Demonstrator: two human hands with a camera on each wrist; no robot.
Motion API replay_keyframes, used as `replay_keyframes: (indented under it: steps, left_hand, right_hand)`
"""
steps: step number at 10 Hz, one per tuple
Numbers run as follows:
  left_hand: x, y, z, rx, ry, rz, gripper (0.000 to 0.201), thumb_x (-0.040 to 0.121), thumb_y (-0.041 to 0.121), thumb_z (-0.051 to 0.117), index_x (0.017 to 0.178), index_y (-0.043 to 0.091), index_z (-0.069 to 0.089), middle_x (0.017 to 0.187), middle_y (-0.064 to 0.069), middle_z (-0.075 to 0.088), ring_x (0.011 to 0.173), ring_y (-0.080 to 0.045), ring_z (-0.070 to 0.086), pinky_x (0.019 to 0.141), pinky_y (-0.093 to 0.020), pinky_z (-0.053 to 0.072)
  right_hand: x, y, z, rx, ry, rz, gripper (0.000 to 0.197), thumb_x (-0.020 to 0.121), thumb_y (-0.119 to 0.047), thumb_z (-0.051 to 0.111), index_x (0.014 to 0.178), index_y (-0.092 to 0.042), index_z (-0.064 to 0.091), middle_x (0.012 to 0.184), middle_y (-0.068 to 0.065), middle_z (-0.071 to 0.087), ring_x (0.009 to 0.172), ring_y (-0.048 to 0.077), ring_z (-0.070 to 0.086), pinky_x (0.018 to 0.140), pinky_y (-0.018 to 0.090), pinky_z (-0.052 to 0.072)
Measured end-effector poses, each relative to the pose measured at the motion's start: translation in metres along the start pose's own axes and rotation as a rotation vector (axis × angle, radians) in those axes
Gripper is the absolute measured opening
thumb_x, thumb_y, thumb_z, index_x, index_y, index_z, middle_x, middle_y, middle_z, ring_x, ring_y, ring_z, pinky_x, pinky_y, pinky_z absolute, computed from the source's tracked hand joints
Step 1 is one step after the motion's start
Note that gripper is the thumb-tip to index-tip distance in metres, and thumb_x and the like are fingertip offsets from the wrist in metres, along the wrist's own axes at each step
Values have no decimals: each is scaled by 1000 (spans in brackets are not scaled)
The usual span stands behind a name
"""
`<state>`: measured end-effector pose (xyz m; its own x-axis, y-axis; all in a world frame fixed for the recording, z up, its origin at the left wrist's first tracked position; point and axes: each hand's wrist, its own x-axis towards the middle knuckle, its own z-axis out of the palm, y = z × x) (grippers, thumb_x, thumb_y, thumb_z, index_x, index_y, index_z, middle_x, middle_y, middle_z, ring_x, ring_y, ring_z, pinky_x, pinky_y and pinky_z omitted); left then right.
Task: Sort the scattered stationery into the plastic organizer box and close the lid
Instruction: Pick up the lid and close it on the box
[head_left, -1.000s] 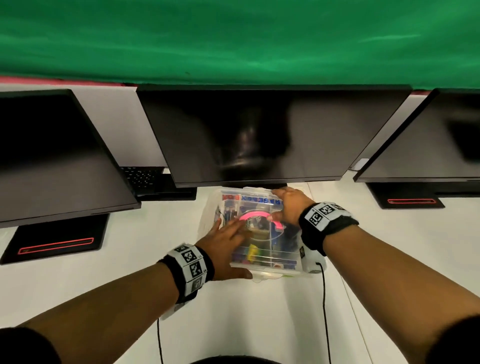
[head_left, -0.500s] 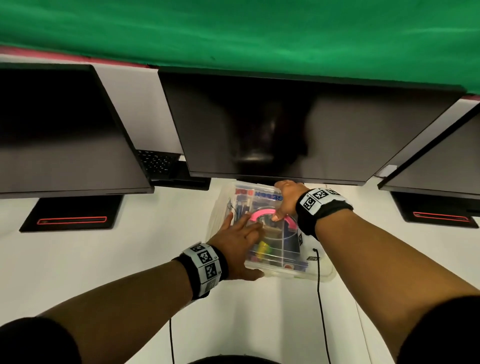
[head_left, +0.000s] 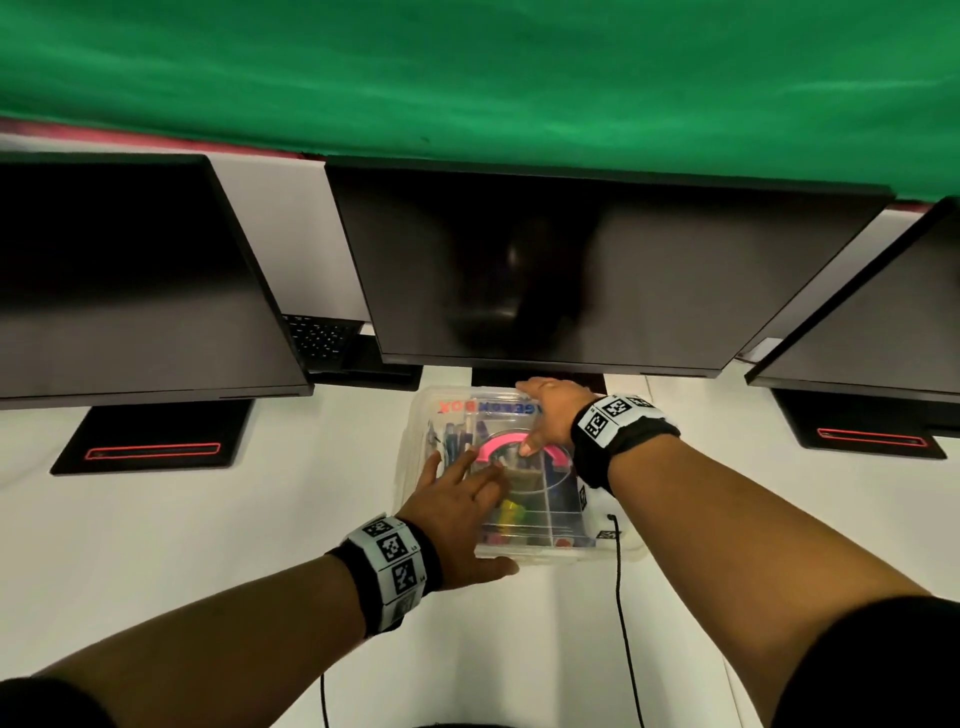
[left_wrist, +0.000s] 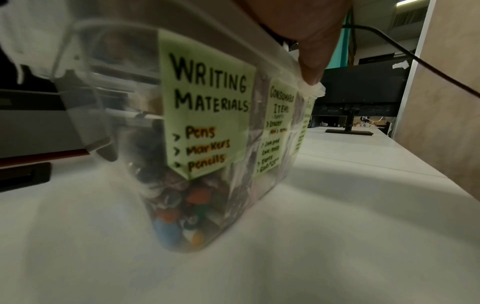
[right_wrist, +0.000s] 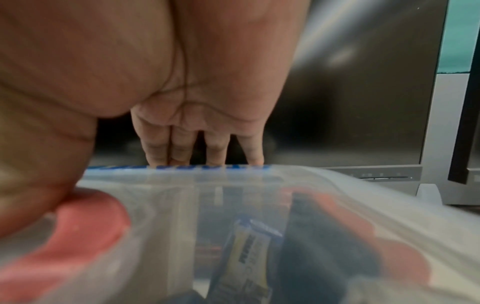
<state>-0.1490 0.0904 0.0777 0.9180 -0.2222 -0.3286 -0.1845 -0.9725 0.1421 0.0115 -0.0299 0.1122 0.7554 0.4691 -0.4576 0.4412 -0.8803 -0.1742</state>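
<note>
The plastic organizer box (head_left: 519, 483) sits on the white desk (head_left: 208, 545) at my twelve o'clock, tucked against the foot of the middle monitor (head_left: 597, 270), and its lid (head_left: 483, 410) is already down over the compartments. The box's long axis runs from me toward the monitor, six to twelve. My left hand (head_left: 457, 514) lies flat on the lid's near left part, fingers straight and spread toward one o'clock, thumb hooked along the near rim; the left wrist view shows that thumb tip pressing the lid's edge at the corner. My right hand (head_left: 550, 415) reaches further, to the far right corner, fingers straight with their tips on the lid's far edge and the thumb down by the pink handle (head_left: 511, 444). Neither hand is closed around anything; both press with flat fingers. I'd judge what's left is seating the rim all round: my left hand is nearer to the six o'clock edge, my right to the twelve o'clock one.

The box is clear, thin, slightly cloudy plastic with rounded corners and a flexing lip. Pale green paper labels (left_wrist: 207, 102), hand-lettered "Writing Materials", sit on the front wall. Through the wall I see coloured pens (left_wrist: 179, 214) packed end-on, and dividers under the lid
</note>
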Motion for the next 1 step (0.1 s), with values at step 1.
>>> replay_keyframes:
  steps: [1]
  left_hand:
    - [-4,-3,-3,-6,6,44,86,78,72,43,146,26,17,158,5,11,147,-23,-2,118,-55,0]
  right_hand:
    - [-11,-1,2,87,48,-11,101,67,-35,80,148,-24,20,155,2,25,140,26,28,115,47,28]
